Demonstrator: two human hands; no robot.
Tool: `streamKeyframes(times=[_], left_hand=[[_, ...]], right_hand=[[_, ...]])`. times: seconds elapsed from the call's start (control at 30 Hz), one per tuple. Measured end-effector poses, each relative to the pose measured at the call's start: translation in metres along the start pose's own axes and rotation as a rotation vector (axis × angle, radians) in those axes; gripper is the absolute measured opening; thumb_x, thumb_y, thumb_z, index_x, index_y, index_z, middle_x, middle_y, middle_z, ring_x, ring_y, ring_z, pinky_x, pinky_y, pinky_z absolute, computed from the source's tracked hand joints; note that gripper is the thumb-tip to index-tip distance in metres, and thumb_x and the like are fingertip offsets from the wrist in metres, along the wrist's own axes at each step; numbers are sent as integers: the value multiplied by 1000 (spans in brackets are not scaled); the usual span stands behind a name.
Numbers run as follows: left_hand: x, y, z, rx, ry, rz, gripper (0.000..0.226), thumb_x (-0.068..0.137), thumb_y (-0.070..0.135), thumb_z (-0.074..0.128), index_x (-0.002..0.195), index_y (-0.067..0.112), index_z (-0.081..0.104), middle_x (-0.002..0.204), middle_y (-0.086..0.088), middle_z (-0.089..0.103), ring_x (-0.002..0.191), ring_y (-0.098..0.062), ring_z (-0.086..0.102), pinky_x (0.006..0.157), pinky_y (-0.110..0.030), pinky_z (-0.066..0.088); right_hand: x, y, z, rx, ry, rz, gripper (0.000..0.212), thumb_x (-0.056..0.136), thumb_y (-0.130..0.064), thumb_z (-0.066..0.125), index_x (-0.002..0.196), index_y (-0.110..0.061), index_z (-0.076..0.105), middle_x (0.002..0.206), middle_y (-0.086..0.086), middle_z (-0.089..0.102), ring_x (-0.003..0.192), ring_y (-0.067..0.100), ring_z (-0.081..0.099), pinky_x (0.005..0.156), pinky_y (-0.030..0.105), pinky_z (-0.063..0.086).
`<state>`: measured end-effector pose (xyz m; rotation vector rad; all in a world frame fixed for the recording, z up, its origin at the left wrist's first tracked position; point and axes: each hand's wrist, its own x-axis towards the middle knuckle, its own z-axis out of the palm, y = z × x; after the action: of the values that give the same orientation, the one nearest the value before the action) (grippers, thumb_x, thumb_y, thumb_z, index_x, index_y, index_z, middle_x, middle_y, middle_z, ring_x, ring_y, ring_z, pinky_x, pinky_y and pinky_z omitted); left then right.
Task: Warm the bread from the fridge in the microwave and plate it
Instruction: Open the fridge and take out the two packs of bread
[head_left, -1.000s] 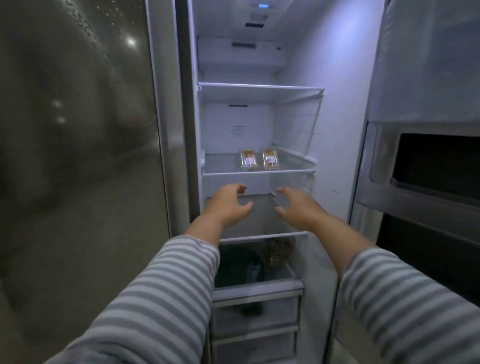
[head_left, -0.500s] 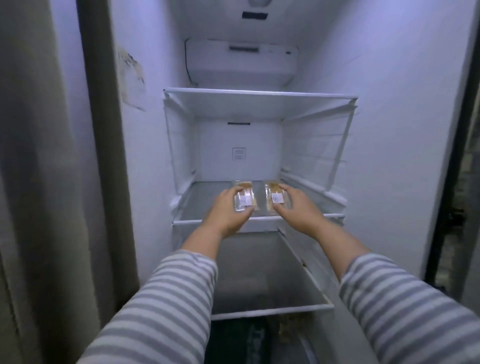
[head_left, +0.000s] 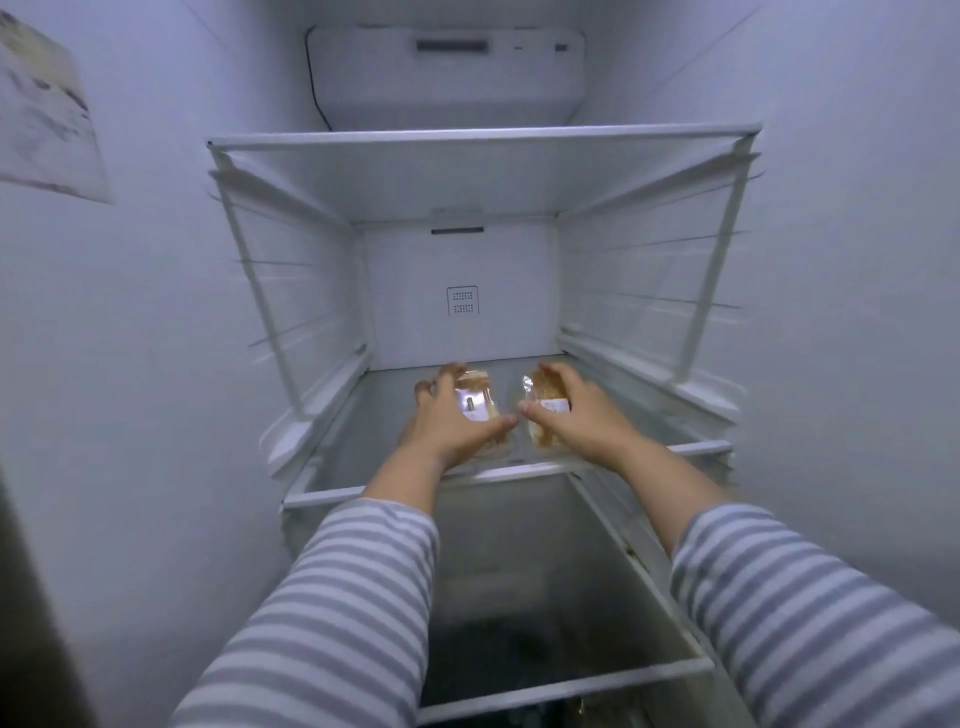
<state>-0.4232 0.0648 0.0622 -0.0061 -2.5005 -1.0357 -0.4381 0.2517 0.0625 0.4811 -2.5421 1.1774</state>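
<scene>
At frame centre, 2 wrapped bread packs are being grasped on the fridge shelf (head_left: 363, 415): left bread pack (head_left: 477, 400) by the left hand (head_left: 452, 421), right bread pack (head_left: 545, 410) by the right hand (head_left: 576, 415). Microwaving and plating are judged undone.

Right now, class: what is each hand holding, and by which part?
Each hand grips one wrapped bread packet on the fridge shelf. The left hand clasps the left packet across its sides; the right hand likewise clasps the right packet.
</scene>
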Motion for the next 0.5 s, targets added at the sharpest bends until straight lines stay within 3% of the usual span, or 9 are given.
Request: streamKeyframes(times=[0.07,0.17,0.33,0.5], left_hand=[[5,3,-2,4,-26,-46,95,56,51,82,133,39,28,132,-5,29,116,-26,50,100,-43,46],[8,6,-8,48,-70,-110,91,62,38,78,136,37,23,131,-6,28,116,-29,51,102,-41,44],[4,-6,-6,107,-54,-92,100,66,54,73,145,44,13,139,-8,37,127,-29,46,106,-41,38],[-5,-6,-1,40,39,-66,91,73,47,70,146,45,15,134,-2,47,119,-26,51,101,-39,43]], right_hand=[[3,-2,-2,1,-20,-2,70,80,-53,67,139,-33,35,138,0,48,127,19,45,106,33,36],[8,-10,-6,-4,-57,7,70,81,-45,69,138,-27,33,137,-2,49,130,20,41,102,29,34],[9,-11,2,-58,-58,84,83,79,-50,67,146,-41,19,144,7,40,134,25,39,109,36,34],[5,-7,6,-14,26,44,76,80,-43,67,144,-40,27,137,-8,49,124,18,48,100,35,42]])
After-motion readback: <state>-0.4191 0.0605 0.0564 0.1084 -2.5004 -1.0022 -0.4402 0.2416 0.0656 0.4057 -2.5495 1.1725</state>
